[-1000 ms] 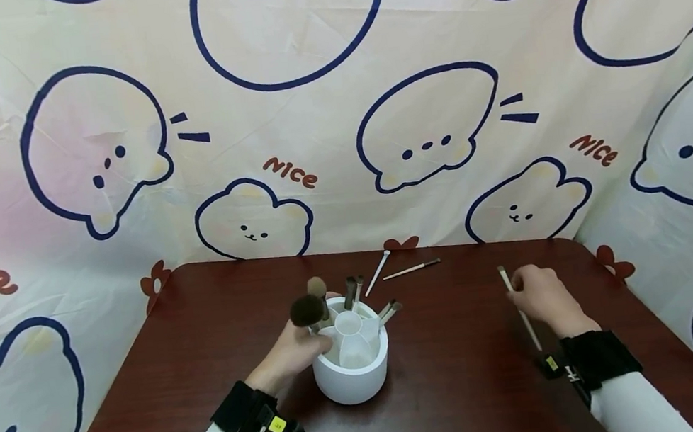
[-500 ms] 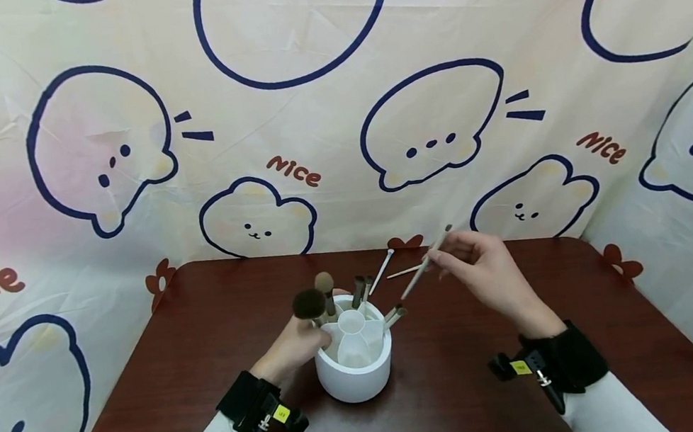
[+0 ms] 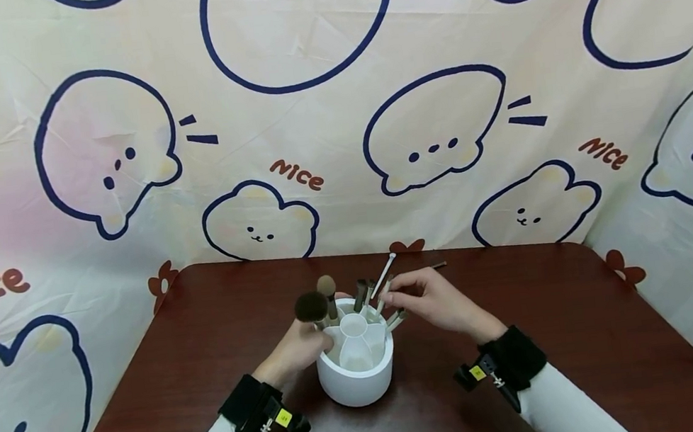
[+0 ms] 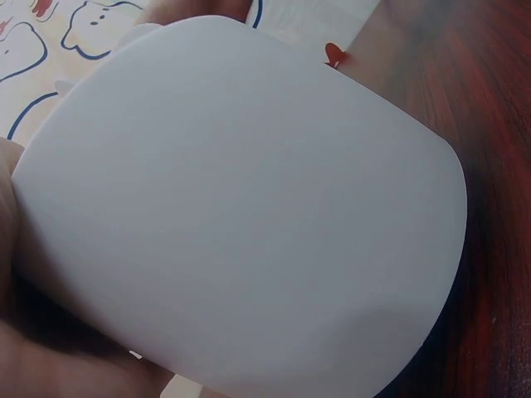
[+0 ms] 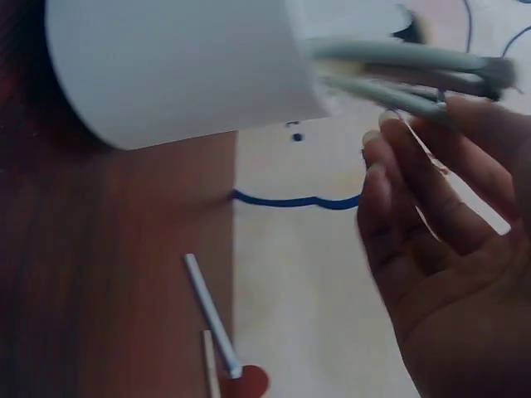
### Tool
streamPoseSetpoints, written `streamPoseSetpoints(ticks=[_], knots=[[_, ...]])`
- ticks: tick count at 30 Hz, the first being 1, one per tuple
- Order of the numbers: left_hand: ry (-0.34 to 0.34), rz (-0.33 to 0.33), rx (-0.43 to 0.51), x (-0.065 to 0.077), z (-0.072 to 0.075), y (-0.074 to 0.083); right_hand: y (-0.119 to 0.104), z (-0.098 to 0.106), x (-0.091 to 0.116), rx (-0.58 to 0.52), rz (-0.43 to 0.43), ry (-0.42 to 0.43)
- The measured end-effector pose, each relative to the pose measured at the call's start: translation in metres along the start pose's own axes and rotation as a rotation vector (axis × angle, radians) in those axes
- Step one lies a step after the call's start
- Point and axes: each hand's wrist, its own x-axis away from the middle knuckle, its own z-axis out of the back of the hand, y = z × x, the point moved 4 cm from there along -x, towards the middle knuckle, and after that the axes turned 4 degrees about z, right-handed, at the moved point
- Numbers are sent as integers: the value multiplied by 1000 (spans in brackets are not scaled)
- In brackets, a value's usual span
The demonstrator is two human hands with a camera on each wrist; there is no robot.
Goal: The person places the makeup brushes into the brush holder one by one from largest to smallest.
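Note:
A white round brush holder [image 3: 358, 386] with clear inner dividers stands upright on the table. My left hand [image 3: 294, 350] grips its left side, thumb over the rim; the holder's wall [image 4: 249, 191] fills the left wrist view. Several makeup brushes lean inside, among them a big dark one [image 3: 310, 307] and a tan-tipped one [image 3: 326, 288]. At the holder's back right, my right hand [image 3: 436, 302] pinches a slim pale makeup brush [image 3: 382, 299] near its upper end. Its lower end is inside the rim, as the right wrist view also shows, where fingertips hold the brush [image 5: 390, 95].
Behind the holder a thin white stick [image 3: 385, 272] lies on the dark wooden table [image 3: 221, 301]. Another thin brush [image 3: 439, 264] lies beside it, mostly hidden by my right hand. A cartoon-printed cloth [image 3: 338, 138] hangs along the table's back and sides.
My right hand has lifted the slim makeup brush from the right of the table, carried it left and lowered its end into the holder. The left hand keeps its grip.

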Motion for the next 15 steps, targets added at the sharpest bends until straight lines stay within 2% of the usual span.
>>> streamPoseSetpoints(ticks=[4,8,12,15], knots=[[4,15,-11,0,-1,-2,11,-11,-2,40,-22,-45],[7,21,-8,0,-1,-3,14,-13,-2,40,-41,-48],[13,5,-2,0,-1,-2,17,-6,-1,40,-48,-43],[31,-11,-4,1,0,-1,30,6,-1,51,-75,-12]])
